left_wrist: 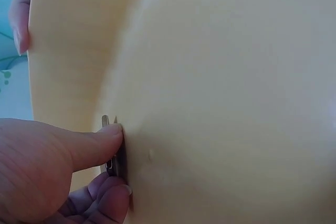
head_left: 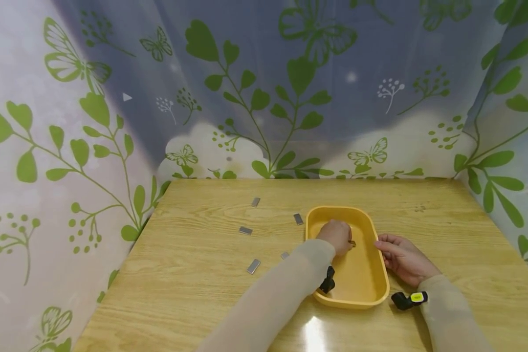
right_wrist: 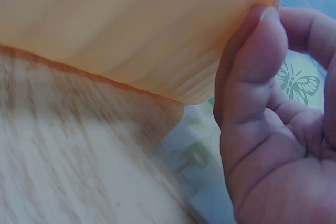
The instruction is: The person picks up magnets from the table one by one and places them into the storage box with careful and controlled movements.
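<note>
A yellow plastic tray (head_left: 365, 288) with raised walls stands on the wooden table. My left hand (head_left: 336, 236) reaches down inside it, and between thumb and fingers it pinches a small, flat metallic piece (left_wrist: 106, 121). In the left wrist view this piece is on edge, close to the tray's inner surface, and partly covered by the thumb. At the tray's right side, my right hand (head_left: 405, 256) pinches the rim between thumb and fingers. The right wrist view shows that thumb against the outside of the tray wall (right_wrist: 131, 24).
Several small grey rectangular pieces lie spread left of the tray, among them one near its wall (head_left: 298, 219) and one farther forward (head_left: 253, 266). Another (head_left: 285, 255) is partly behind the left sleeve. A leaf-patterned curtain (head_left: 264, 98) borders the wooden table (head_left: 193, 274).
</note>
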Available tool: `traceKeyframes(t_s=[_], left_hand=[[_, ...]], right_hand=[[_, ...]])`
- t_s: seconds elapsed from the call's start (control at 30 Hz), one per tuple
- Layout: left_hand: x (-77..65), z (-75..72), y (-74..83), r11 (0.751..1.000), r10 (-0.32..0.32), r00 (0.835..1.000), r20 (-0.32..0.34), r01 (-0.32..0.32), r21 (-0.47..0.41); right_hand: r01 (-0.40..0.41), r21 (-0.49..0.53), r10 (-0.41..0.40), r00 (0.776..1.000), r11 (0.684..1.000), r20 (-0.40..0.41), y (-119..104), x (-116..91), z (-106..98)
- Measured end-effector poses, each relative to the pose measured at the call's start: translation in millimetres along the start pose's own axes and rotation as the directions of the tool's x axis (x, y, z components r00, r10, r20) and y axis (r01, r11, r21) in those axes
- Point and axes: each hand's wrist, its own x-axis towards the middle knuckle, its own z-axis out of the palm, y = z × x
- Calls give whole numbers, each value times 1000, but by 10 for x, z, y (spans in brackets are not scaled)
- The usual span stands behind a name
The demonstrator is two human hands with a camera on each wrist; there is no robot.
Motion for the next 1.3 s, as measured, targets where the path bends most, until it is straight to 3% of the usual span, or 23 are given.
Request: traceKeyframes(t_s=[0.37,0.9,1.3], left_hand=[[29,44,-7,999,-9,1000,-10,9,38],[51,95,-30,1000,-5,1000,-19,5,-15],[54,66,-50,999,-48,998,-45,48,-13]], right_hand=[[-1,10,1,1000,1000,5,-21,-16,12],[20,8,-20,999,1000,26,-19,-23,19],[14,-8,-14,1000,1000,10,2,-7,1]])
